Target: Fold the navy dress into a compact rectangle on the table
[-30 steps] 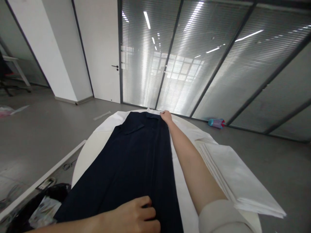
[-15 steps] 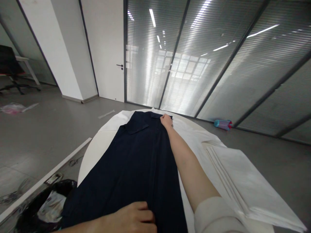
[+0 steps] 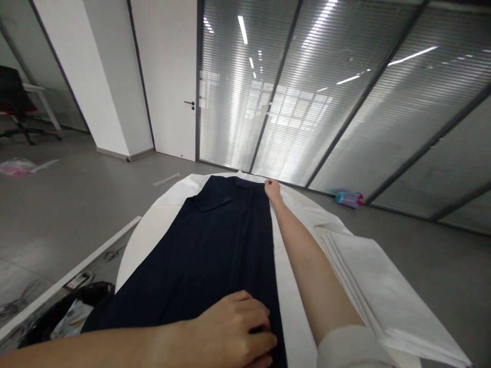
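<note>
A dark navy garment (image 3: 215, 245) lies stretched lengthwise on a white-covered round table (image 3: 146, 235). My left hand (image 3: 238, 332) rests on the near end of the garment, its fingers curled and pinching the cloth near the right edge. My right arm reaches far along the garment's right side. My right hand (image 3: 272, 189) is closed on the far right corner of the cloth, by the waistband or collar end.
A stack of folded white sheets (image 3: 383, 296) lies at the table's right. A black bag (image 3: 72, 312) with wrapped items sits on the floor at left. A teal and pink bottle (image 3: 348, 198) lies by the glass partition. A white door (image 3: 169, 82) stands behind.
My right hand has shifted slightly right at the far corner, drawing the garment's edge straighter. My left hand has slid right along the near end. The view has drifted a little.
</note>
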Available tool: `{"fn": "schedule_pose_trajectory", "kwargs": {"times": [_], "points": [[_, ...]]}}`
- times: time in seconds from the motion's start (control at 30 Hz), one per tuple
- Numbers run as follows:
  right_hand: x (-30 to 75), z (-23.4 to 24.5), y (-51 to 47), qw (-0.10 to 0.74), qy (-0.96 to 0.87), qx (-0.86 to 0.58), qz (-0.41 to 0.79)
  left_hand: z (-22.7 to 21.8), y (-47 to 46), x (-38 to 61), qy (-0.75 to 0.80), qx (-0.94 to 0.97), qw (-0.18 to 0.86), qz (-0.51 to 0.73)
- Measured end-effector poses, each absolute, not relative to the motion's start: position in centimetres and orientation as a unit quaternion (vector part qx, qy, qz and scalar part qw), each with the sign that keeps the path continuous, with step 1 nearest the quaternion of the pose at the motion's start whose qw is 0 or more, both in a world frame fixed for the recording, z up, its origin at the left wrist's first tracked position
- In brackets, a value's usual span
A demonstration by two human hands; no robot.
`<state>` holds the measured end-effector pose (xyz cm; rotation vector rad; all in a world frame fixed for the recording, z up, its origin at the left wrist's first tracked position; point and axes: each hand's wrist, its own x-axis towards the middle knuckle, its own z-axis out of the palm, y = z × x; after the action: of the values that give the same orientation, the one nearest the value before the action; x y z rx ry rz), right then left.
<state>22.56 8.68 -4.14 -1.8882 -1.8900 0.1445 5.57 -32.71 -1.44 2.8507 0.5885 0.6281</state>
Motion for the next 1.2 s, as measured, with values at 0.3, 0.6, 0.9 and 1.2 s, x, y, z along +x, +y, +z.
{"fn": "schedule_pose_trajectory", "kwargs": {"times": [0.3,0.6,0.9,1.2], "points": [[21.3,-7.5,3.8,0.079,-0.765,-0.634,0.083,-5.7,-28.5,9.7,0.238,0.956,0.09,0.149],[20.1,-7.5,5.5,0.053,-0.721,-0.686,0.082,-9.0,-31.2,10.3,0.167,0.968,-0.095,0.159],[19.8,-8.1,7.8,0.033,-0.696,-0.711,0.095,-10.9,-30.7,10.8,0.102,0.963,-0.19,0.161],[19.8,-7.7,7.3,0.031,-0.697,-0.711,0.09,-9.6,-30.6,10.4,0.108,0.974,-0.107,0.165]]}}
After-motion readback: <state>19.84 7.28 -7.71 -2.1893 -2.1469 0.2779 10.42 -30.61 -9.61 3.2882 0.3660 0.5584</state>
